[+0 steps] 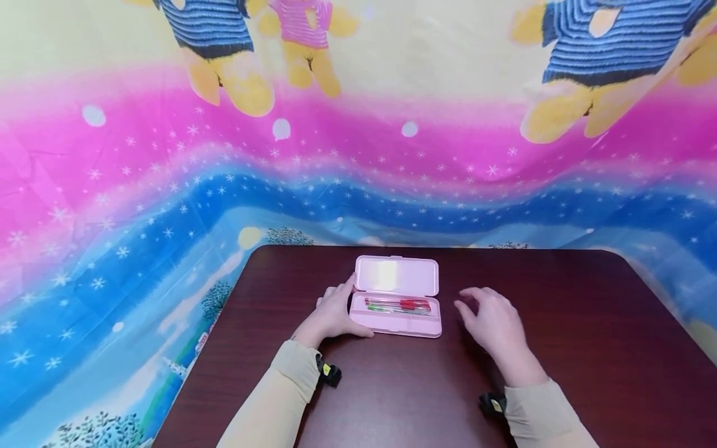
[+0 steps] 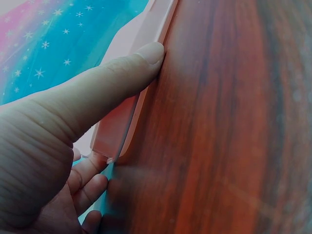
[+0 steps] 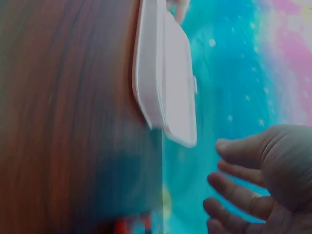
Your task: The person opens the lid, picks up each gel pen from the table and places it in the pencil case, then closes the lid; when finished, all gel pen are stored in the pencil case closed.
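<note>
A pink pencil case [image 1: 394, 331] lies on the table with its lid [image 1: 414, 277] raised and tipped back. Inside are several clear-barrelled pens [image 1: 399, 305], some with red caps and one with green. My left hand [image 1: 335, 314] grips the case at its left end, the thumb along the front wall and the fingers around the left side. In the left wrist view the thumb [image 2: 117, 78] presses on the case's edge. To the right of the case, my right hand [image 1: 495, 320] hovers with loosely bent fingers, holding nothing and apart from the case.
The dark reddish-brown table [image 1: 588, 336] has rounded far corners. Behind and beside it hangs a colourful cloth [image 1: 459, 162] printed with bears and snowflakes. A blurred red thing [image 3: 129, 225] shows at the bottom of the right wrist view.
</note>
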`<state>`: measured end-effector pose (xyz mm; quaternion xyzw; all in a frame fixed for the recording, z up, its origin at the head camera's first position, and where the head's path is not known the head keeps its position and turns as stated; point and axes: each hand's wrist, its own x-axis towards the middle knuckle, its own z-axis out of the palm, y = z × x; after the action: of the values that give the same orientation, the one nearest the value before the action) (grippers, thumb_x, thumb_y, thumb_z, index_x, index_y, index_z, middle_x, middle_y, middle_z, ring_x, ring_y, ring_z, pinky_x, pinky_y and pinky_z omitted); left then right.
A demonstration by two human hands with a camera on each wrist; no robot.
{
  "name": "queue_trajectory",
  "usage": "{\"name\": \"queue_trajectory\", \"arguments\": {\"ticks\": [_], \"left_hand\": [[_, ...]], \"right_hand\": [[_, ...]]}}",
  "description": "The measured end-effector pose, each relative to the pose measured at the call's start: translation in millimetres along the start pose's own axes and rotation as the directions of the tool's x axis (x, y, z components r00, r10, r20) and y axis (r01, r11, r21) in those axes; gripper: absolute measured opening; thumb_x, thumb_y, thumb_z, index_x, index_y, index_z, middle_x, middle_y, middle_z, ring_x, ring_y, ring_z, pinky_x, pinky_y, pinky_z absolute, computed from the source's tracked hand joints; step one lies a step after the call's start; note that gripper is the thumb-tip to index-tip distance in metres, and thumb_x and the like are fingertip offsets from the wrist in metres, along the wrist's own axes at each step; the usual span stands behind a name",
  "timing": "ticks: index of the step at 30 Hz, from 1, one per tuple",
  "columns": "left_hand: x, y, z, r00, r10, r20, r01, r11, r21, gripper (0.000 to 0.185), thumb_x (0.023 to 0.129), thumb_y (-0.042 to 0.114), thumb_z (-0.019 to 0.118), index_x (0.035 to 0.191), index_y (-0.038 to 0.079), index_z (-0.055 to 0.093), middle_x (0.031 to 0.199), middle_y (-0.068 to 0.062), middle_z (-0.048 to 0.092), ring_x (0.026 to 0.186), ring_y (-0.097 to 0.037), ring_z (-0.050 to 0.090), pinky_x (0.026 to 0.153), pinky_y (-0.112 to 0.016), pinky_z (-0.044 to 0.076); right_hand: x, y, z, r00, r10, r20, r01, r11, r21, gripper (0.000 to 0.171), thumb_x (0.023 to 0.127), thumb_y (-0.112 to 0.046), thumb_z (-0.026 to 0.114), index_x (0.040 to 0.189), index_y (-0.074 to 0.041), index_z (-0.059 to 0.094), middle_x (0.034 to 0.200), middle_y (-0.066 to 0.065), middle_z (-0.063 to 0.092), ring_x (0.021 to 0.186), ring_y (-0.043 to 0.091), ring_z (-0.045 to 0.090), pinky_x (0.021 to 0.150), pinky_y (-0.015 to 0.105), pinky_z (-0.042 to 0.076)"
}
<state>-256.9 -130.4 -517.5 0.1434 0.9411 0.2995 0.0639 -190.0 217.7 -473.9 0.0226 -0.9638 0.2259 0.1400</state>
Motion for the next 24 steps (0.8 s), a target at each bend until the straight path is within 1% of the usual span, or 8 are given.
{"name": "queue_trajectory", "arguments": {"ticks": [2, 4, 6, 10, 13, 16, 20, 24], "left_hand": [[-0.7, -0.6, 1.3, 1.0, 0.006, 0.005, -0.006, 1.0, -0.002, 0.15, 0.061, 0.06, 0.104, 0.179, 0.024, 0.018, 0.163, -0.011, 0.056, 0.143, -0.035, 0.048, 0.118, -0.063, 0.04], [-0.9, -1.7, 2.7, 1.0, 0.009, 0.008, -0.009, 1.0, -0.001, 0.151, 0.061, 0.06, 0.104, 0.179, 0.025, 0.017, 0.162, -0.011, 0.056, 0.142, -0.034, 0.048, 0.118, -0.063, 0.04], [-1.6, -2.6, 3.3, 1.0, 0.011, 0.006, -0.011, 1.0, 0.0, 0.152, 0.061, 0.06, 0.104, 0.179, 0.024, 0.017, 0.162, -0.011, 0.056, 0.141, -0.034, 0.049, 0.117, -0.064, 0.04], [-2.4, -3.2, 3.5, 1.0, 0.012, 0.002, -0.012, 1.0, 0.004, 0.152, 0.06, 0.061, 0.104, 0.179, 0.024, 0.016, 0.163, -0.011, 0.056, 0.141, -0.034, 0.049, 0.117, -0.064, 0.041], [-2.9, -3.0, 2.7, 1.0, 0.009, -0.001, -0.009, 1.0, 0.001, 0.152, 0.06, 0.061, 0.104, 0.179, 0.024, 0.017, 0.163, -0.012, 0.056, 0.143, -0.035, 0.048, 0.118, -0.064, 0.04], [-3.2, -3.0, 1.9, 1.0, 0.007, -0.001, -0.007, 1.0, -0.004, 0.151, 0.06, 0.06, 0.105, 0.179, 0.023, 0.018, 0.163, -0.012, 0.056, 0.143, -0.036, 0.048, 0.118, -0.064, 0.04], [-3.3, -2.2, 1.3, 1.0, 0.009, 0.004, -0.009, 1.0, -0.002, 0.15, 0.061, 0.06, 0.105, 0.179, 0.022, 0.019, 0.164, -0.012, 0.056, 0.142, -0.035, 0.049, 0.117, -0.064, 0.04], [-2.0, -0.6, -0.5, 1.0, 0.014, -0.001, -0.014, 1.0, 0.0, 0.15, 0.061, 0.059, 0.105, 0.178, 0.022, 0.019, 0.164, -0.011, 0.055, 0.142, -0.035, 0.049, 0.117, -0.062, 0.041]], "right_hand": [[-8.2, 12.4, -7.5, 0.999, 0.042, 0.009, -0.041, 0.999, -0.031, 0.039, 0.101, -0.027, 0.077, 0.131, -0.002, 0.076, 0.123, 0.028, 0.075, 0.108, 0.048, 0.072, 0.093, 0.067, 0.058], [-15.0, 24.1, -15.2, 0.995, 0.089, 0.043, -0.086, 0.994, -0.07, 0.045, 0.101, -0.029, 0.076, 0.133, 0.002, 0.073, 0.121, 0.03, 0.073, 0.105, 0.049, 0.071, 0.089, 0.067, 0.058], [-20.2, 35.1, -22.0, 0.988, 0.127, 0.087, -0.117, 0.987, -0.107, 0.05, 0.102, -0.031, 0.074, 0.134, 0.007, 0.071, 0.121, 0.034, 0.071, 0.106, 0.051, 0.07, 0.088, 0.068, 0.058], [-25.2, 51.4, -29.0, 0.956, 0.211, 0.204, -0.183, 0.972, -0.146, 0.057, 0.103, -0.035, 0.072, 0.132, 0.013, 0.068, 0.121, 0.037, 0.07, 0.104, 0.051, 0.068, 0.087, 0.066, 0.058], [-25.4, 57.8, -27.5, 0.932, 0.25, 0.264, -0.219, 0.966, -0.141, 0.057, 0.104, -0.036, 0.071, 0.131, 0.013, 0.069, 0.12, 0.036, 0.072, 0.099, 0.046, 0.069, 0.086, 0.064, 0.058], [-25.5, 61.0, -23.5, 0.925, 0.248, 0.289, -0.217, 0.967, -0.133, 0.054, 0.104, -0.035, 0.071, 0.129, 0.012, 0.071, 0.117, 0.034, 0.074, 0.094, 0.043, 0.07, 0.084, 0.062, 0.058], [-25.9, 62.0, -19.5, 0.926, 0.244, 0.286, -0.212, 0.967, -0.138, 0.049, 0.105, -0.032, 0.069, 0.126, 0.012, 0.072, 0.116, 0.034, 0.076, 0.089, 0.042, 0.072, 0.08, 0.061, 0.059], [-24.8, 62.5, -19.0, 0.921, 0.268, 0.282, -0.24, 0.962, -0.129, 0.048, 0.106, -0.031, 0.069, 0.126, 0.012, 0.073, 0.114, 0.033, 0.076, 0.083, 0.037, 0.07, 0.075, 0.057, 0.058]]}}
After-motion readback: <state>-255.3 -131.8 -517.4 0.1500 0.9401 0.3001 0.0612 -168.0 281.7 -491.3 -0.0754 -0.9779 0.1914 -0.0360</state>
